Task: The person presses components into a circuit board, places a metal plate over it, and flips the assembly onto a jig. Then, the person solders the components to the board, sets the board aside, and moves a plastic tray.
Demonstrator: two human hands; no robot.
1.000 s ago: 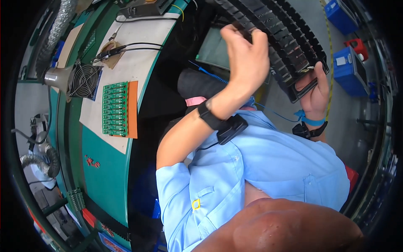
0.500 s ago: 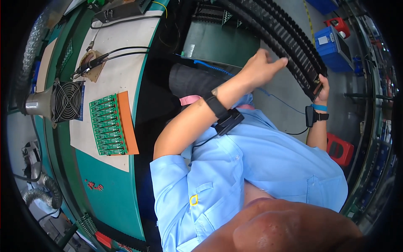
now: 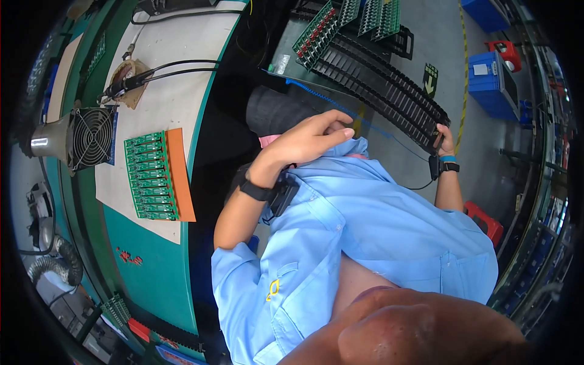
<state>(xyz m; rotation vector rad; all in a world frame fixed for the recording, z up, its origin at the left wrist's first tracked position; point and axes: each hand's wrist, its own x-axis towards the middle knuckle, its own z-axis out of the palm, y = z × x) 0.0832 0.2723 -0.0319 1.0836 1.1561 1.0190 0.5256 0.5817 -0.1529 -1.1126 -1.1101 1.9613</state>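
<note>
My right hand (image 3: 447, 140) grips the near end of a long black slotted rack (image 3: 389, 91), which slopes away toward the upper left. Green circuit boards (image 3: 316, 35) stand on edge by its far end; I cannot tell whether they sit in this rack or in another one behind it. My left hand (image 3: 313, 139) hovers in front of my body, apart from the rack. Its thumb stretches out, the fingers are partly bent, and nothing shows in it.
On the left workbench (image 3: 152, 267), a panel of green boards (image 3: 149, 176) lies by an orange strip (image 3: 179, 176). A fan (image 3: 92, 140) stands beside it, with small red parts (image 3: 129, 256) nearer. Blue bins (image 3: 491, 82) and a red container (image 3: 483, 220) are on the right. A blue coiled cord (image 3: 328, 100) crosses below the rack.
The rack has come down and left, with my right hand still on its end. My left hand has drawn back from the rack toward my body. More upright green boards have come into view.
</note>
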